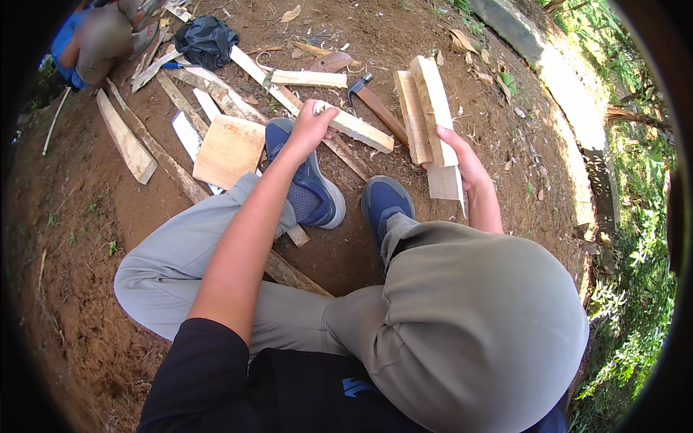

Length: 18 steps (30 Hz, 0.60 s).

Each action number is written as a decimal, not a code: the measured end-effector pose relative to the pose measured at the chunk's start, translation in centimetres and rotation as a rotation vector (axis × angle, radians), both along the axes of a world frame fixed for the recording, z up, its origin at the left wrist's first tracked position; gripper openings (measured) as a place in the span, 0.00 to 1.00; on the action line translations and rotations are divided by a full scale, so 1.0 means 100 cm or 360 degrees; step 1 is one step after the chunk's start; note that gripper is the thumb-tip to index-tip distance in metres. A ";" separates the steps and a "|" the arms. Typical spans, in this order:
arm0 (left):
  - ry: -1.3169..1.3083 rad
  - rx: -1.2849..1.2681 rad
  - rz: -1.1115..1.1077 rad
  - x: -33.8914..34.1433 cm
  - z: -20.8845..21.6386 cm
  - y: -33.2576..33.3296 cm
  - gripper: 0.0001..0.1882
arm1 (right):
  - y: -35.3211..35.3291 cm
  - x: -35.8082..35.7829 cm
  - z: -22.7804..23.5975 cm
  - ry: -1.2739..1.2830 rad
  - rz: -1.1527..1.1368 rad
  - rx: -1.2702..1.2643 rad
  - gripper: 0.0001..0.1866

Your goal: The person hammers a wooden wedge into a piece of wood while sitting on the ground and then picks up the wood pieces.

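My left hand is closed over a long pale wooden strip, which slants from the upper left down to the right, just beyond my shoes. In my right hand is a piece of wood made of lengthwise boards set side by side, with a step between them. My thumb presses its right side, and the other fingers are mostly hidden beneath it. A pale flat end shows at its near side. Between the two hands, a claw hammer with a wooden handle lies on the dirt.
A square wooden block rests left of my left shoe, among several loose planks. A black plastic bag lies farther off. Another person crouches at the far left. A concrete edge borders plants at right.
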<state>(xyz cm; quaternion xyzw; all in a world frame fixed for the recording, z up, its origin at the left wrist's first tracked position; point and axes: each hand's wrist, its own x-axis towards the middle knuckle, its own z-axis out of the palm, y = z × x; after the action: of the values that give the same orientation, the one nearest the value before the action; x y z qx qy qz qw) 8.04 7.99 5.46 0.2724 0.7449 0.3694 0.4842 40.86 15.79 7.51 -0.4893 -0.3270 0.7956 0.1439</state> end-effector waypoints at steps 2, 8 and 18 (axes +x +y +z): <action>0.0084 -0.0084 -0.0141 -0.003 0.000 0.000 0.24 | 0.001 0.004 -0.008 -0.0053 0.0063 0.0033 0.48; 0.0381 0.0361 -0.0326 -0.001 0.013 -0.002 0.34 | 0.000 0.001 -0.010 -0.0028 0.0066 0.0013 0.46; -0.0434 0.0472 0.0030 0.045 0.008 0.007 0.27 | 0.022 -0.007 0.001 0.0186 0.0468 0.0447 0.55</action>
<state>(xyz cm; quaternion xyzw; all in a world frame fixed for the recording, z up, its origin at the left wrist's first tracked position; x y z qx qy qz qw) 12.57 8.71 6.27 0.2811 0.6125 0.5130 0.5317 40.20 18.03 7.57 -0.3644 -0.4937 0.7817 0.1119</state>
